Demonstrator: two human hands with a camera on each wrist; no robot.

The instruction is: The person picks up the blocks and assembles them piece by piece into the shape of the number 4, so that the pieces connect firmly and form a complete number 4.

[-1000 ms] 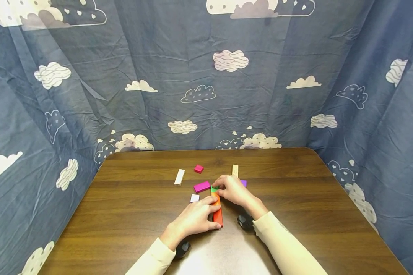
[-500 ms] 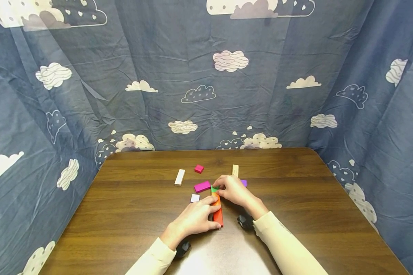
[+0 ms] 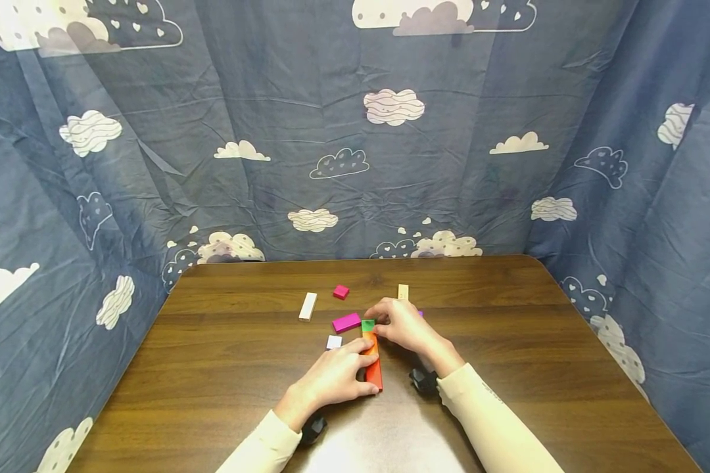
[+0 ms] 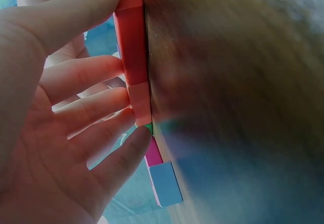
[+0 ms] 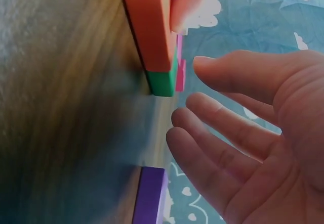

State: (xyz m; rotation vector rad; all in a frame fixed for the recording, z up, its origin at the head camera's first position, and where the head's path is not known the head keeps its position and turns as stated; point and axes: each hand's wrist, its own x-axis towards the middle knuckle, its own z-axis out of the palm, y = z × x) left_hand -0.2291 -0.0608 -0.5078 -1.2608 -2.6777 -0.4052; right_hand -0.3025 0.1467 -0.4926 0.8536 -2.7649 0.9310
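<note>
Green block (image 3: pixel 368 325): just let go by the right hand (image 3: pixel 411 326), whose fingers covered part of its top a moment ago; they are now loosely bent and hold nothing, and the right wrist view shows a gap between thumb and block.

Left hand (image 3: pixel 334 373): fingers spread and fairly straight, touching the red and orange blocks without clenching, thumb at the near end; little changed from the earlier frames.

Row: red block (image 4: pixel 132 42) nearest, orange block (image 5: pixel 149 29) in the middle, green block at the far end, all lined up end to end on the bench (image 3: pixel 479 295) with no gap visible.

Meaning: left free, the green block sits in line; its placing looks finished, with the left hand apparently steadying the row.

Close by: magenta block (image 3: pixel 346 322), slanted just left of the green end, touching or not cannot be told; a pale square block (image 3: pixel 334 341) beside the left hand.

Farther out: white block (image 3: pixel 307 307) and small crimson block (image 3: pixel 340 292) beyond, to the left; tan block (image 3: pixel 403 292) past the right hand, partly hidden, near a purple block (image 5: pixel 149 196).

Backdrop: blue cloud-print curtain (image 3: pixel 331 79) behind the bench.
</note>
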